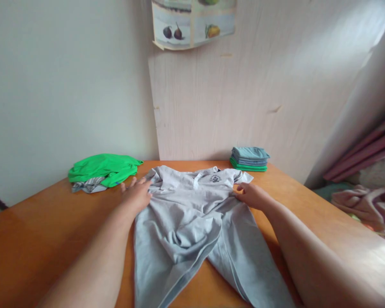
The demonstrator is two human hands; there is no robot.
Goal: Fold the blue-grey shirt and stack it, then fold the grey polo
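Note:
A light grey short-sleeved shirt with a dark emblem on its chest lies across the table, its collar end far from me. It is wrinkled in the middle, and its lower part splits into two long leg-like panels toward me; whether these belong to a second garment I cannot tell. My left hand rests at the shirt's left edge, fingers spread and the thumb side touching the cloth. On the opposite edge, my right hand has thumb and forefinger closed on the fabric.
On the orange-brown table, a loose heap of bright green cloth covers some grey striped cloth at far left. A neat stack of folded blue-grey and green clothes stands at far right. Beyond the right edge lies pinkish bedding.

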